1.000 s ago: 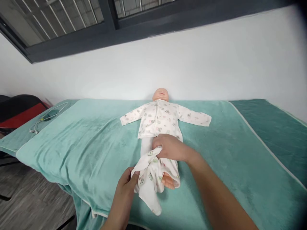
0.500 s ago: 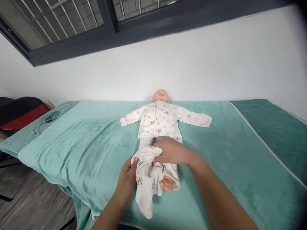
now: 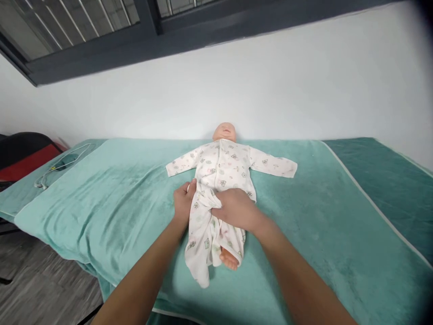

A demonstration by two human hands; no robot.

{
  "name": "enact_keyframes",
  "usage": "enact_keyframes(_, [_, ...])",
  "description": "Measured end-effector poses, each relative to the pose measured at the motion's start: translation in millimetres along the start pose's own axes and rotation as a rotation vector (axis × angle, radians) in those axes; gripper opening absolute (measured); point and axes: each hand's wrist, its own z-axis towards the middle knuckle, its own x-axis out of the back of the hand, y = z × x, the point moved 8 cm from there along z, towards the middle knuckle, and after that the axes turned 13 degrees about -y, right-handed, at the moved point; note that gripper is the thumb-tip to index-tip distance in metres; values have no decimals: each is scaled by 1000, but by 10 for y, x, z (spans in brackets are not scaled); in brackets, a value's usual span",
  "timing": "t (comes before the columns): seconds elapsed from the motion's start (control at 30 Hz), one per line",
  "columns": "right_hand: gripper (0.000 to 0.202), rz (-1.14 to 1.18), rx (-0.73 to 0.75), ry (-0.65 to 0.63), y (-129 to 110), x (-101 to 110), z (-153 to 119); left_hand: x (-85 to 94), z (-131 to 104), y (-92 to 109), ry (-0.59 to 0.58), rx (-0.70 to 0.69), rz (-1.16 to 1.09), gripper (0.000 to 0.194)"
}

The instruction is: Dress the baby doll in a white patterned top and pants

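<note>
A baby doll (image 3: 224, 131) lies on its back, its head against the wall, in a white patterned shirt (image 3: 221, 164) with both sleeves spread wide. White patterned pants (image 3: 203, 230) cover its legs, and one bare foot (image 3: 229, 258) shows at a leg opening. The other pant leg hangs past the hidden foot. My left hand (image 3: 184, 201) is closed on the waistband at the doll's hip, on the left. My right hand (image 3: 235, 207) grips bunched fabric of the pants at the middle of the waist.
A teal blanket (image 3: 128, 194) covers the table, with a darker teal cloth (image 3: 365, 167) at the right. A white cable (image 3: 72, 158) lies at the far left, near a black and red chair (image 3: 29, 158). Behind the table stand a white wall and a window.
My left hand has moved up to the hip, pulling the waistband over the white area at the top of the leg. My right hand still grips the pants. The view has shifted slightly.
</note>
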Motion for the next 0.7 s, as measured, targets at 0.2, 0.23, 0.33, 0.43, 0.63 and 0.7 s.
enact_keyframes(0.2, [23, 40, -115, 161, 140, 87, 81, -93, 129, 50, -22, -40, 80, 52])
enact_keyframes(0.23, [24, 51, -122, 170, 147, 88, 78, -94, 94, 65, -28, -39, 84, 49])
enact_keyframes(0.33, [21, 84, -116, 171, 133, 83, 39, 38, -124, 101, 85, -34, 85, 34])
enact_keyframes(0.43, [17, 120, -59, 149, 80, 78, -19, 199, -466, 23, 178, 59, 69, 33])
enact_keyframes(0.63, [17, 262, 103, 70, -11, 77, -95, -8, -1078, -64, -244, 55, 215, 41])
enact_keyframes(0.7, [21, 323, 160, 14, -42, 82, -114, -32, -1179, -66, -277, 41, 254, 40])
